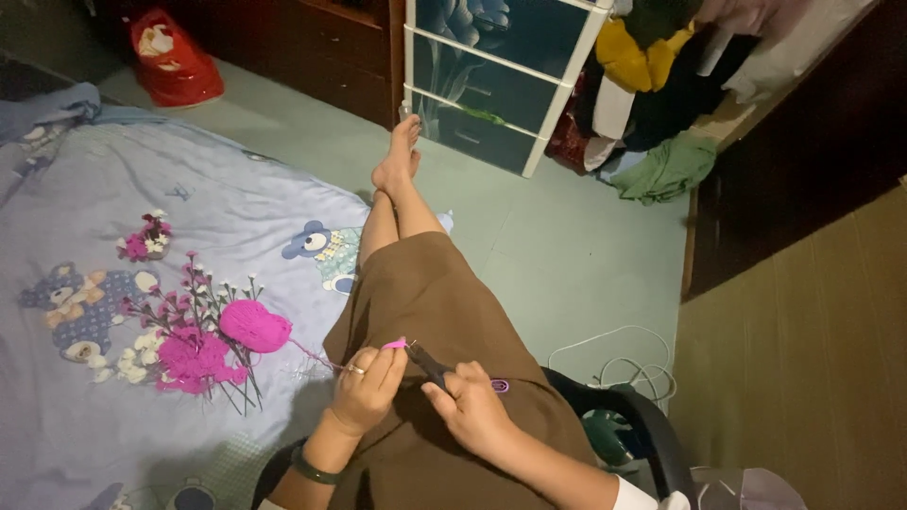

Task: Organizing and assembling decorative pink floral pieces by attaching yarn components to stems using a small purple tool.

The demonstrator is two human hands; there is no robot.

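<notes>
**Ana:** Nearest the lens, at about six o'clock, both hands work over the brown skirt [425, 312]. Left hand [364, 387] has its fingertips pressed together on a small tuft of pink yarn work [394, 344]. Right hand [472, 406] is curled around a dark crochet hook [427, 364] with a purple grip end, its tip just beside that tuft.

**Ben:** And the supply?

**Ana:** A thin strand [312, 355] runs from the left hand towards nine o'clock, to the magenta yarn ball [254, 326] lying on the cartoon-bear blanket [113, 189]. The ball is touching a cluster of finished pink and white flowers on dark stems [184, 331].

**Ben:** That worries me. I'd judge that a pull on the strand could roll the ball into the stems, and the yarn could snag there.

**Ana:** Agreed. The strand also crosses the skirt's edge, so a shifted knee might drag it tight and slip a loop off the hook. The room is dim too; stitches that small seem easy to miss or split.

**Ben:** Anything else?

**Ana:** White cables [614, 364] lie coiled on the floor at four o'clock, near the chair's black arm [652, 430]. They could catch a foot or the chair, I think. A smaller flower bunch [146, 236] sits at ten o'clock, well apart.
</notes>
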